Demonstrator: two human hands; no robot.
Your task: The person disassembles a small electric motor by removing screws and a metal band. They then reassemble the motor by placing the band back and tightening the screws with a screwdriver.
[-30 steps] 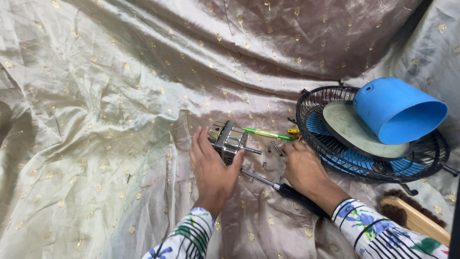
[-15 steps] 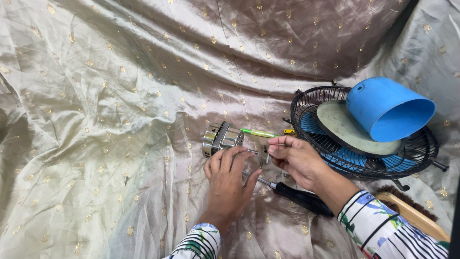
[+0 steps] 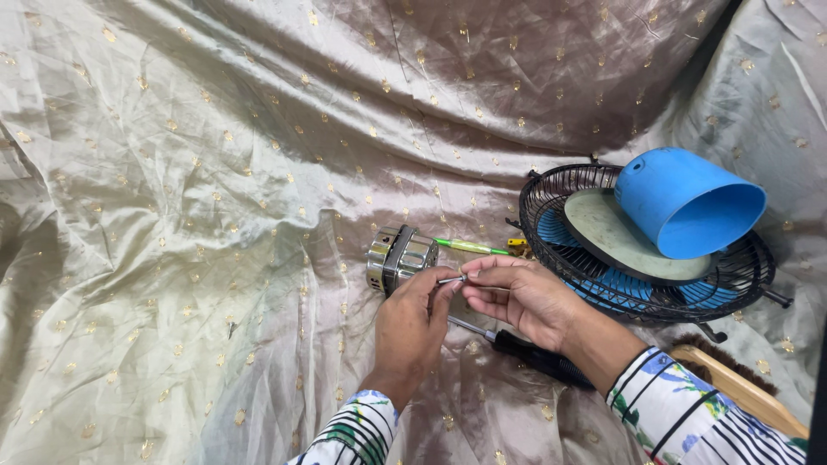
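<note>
Silver fan motor (image 3: 400, 257) lies on the satin cloth (image 3: 172, 215), at 11 o'clock from the left hand (image 3: 412, 327). Left hand fingertips pinch the motor's thin shaft (image 3: 450, 279); right hand (image 3: 527, 300), at 3 o'clock, pinches the same shaft. A black-handled screwdriver (image 3: 525, 351) lies beneath. Black fan grille (image 3: 551, 198) holds a blue cover (image 3: 689, 202).

1. Soft, even light fell on the shiny, gold-dotted beige satin cloth (image 3: 215, 172), leaving pale sheen along its folds.
2. Its upper right corner lay in shadow.
3. Focus was sharp, without blur.
</note>
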